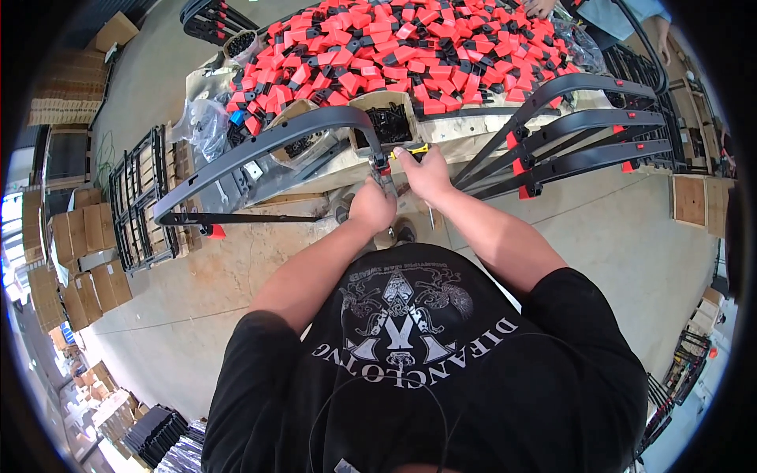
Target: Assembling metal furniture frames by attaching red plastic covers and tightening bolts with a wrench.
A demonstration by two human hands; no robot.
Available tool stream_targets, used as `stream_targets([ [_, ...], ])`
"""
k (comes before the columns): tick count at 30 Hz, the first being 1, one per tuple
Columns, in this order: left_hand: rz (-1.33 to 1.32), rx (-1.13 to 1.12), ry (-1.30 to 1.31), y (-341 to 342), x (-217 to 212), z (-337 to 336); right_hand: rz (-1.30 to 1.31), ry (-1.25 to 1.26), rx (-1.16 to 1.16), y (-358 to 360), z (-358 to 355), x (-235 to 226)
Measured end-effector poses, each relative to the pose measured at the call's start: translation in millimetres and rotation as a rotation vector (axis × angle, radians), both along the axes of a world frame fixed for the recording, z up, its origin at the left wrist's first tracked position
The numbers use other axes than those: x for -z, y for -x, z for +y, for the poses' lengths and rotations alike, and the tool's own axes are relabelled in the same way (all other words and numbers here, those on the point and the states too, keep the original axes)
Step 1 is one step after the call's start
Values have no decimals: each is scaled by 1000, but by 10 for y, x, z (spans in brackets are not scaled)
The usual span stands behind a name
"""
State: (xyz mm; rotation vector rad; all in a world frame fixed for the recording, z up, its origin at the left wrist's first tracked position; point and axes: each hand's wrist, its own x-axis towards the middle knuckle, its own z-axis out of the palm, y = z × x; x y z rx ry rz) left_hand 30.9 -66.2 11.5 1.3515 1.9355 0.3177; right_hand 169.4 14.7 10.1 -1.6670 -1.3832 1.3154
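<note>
My left hand is closed around a grey metal hand tool, which looks like pliers; its jaws are at the end of a curved black metal frame. A small red part shows at that end. My right hand grips a yellow-and-black screwdriver by its handle, pointed at the same frame end. The frame arches over the bench edge to the left, and a red clip sits on its lower bar. Just beyond my hands stands an open box of small black parts.
Red and black plastic pieces lie heaped across the workbench. Several curved black frames rest at the right. Another person's hand touches the heap at the far right. Cardboard boxes and a black rack stand on the left.
</note>
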Motion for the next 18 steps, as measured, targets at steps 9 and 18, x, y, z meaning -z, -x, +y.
stream_targets([
  [9,-245,39,-17,-5,-275,120,-7,-60,4,-25,-12,-54],
  [18,-527,-128,182,94,-188,83,5,-86,2,-51,-34,-27],
])
